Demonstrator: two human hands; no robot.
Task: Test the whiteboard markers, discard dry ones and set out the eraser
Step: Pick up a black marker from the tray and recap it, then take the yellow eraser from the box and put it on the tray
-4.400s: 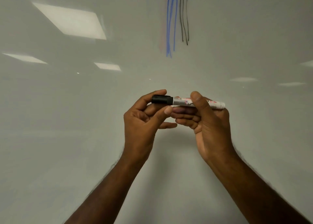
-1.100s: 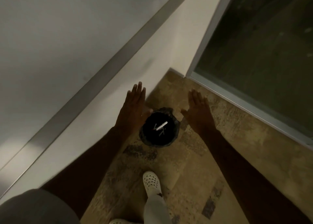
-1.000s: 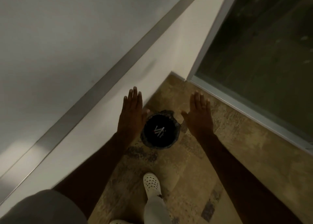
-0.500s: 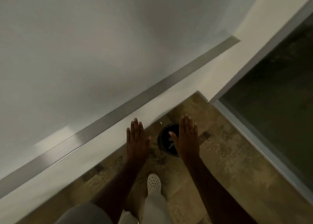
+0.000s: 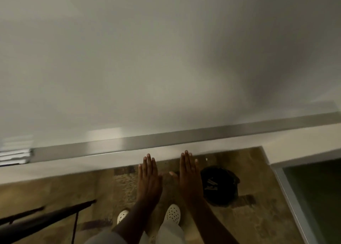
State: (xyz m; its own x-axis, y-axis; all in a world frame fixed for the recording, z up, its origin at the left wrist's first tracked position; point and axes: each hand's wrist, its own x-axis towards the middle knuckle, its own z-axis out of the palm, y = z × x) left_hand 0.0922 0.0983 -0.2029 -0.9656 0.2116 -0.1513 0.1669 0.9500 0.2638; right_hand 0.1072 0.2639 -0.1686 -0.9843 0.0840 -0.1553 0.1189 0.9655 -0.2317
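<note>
My left hand [image 5: 148,179] and my right hand [image 5: 189,177] are held out flat side by side, palms down, fingers straight, holding nothing. To their right on the floor stands a round black bin [image 5: 219,186] with several discarded markers [image 5: 211,183] lying inside. The whiteboard [image 5: 166,59] fills the upper view, with its metal tray [image 5: 166,142] running across below it. No eraser shows in this view.
A white wall strip [image 5: 73,165] runs under the tray. Brown patterned floor [image 5: 64,192] lies below, with my white shoes [image 5: 172,214] on it. A dark bar [image 5: 46,215] sits at lower left. A glass panel with a metal frame [image 5: 291,201] stands at the right.
The marker I held at the board is now in the bin. The view has swung left, so the bin sits right of both empty hands instead of between them.
</note>
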